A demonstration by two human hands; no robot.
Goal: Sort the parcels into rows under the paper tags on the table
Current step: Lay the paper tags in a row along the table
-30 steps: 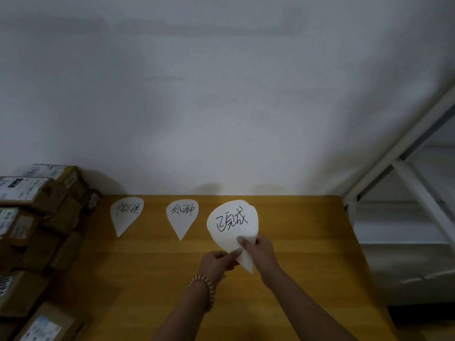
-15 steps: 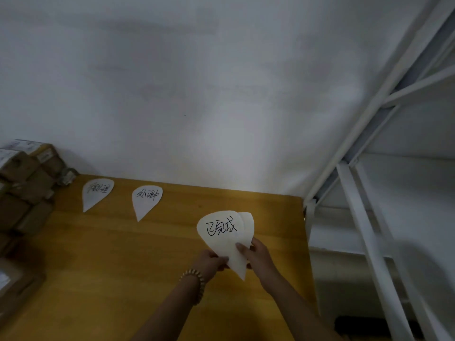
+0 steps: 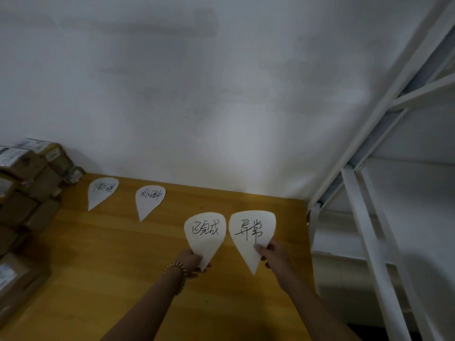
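Observation:
Two white teardrop paper tags with handwriting lie on the wooden table (image 3: 103, 254) near the wall: a far-left tag (image 3: 101, 193) and a second tag (image 3: 149, 199). My left hand (image 3: 190, 263), with a bead bracelet on the wrist, pinches the pointed end of a third tag (image 3: 204, 236). My right hand (image 3: 272, 252) pinches a fourth tag (image 3: 251, 233) at its lower right edge. These two tags are held side by side above the table. Brown cardboard parcels (image 3: 29, 183) with white labels are stacked at the left.
A white wall runs behind the table. A white metal shelf frame (image 3: 364, 217) stands just past the table's right edge. More parcels (image 3: 14, 276) sit at the near left edge of the table.
The two tags that were overlapped in my hands are now separated, one in each hand. My right hand has drawn its tag to the right.

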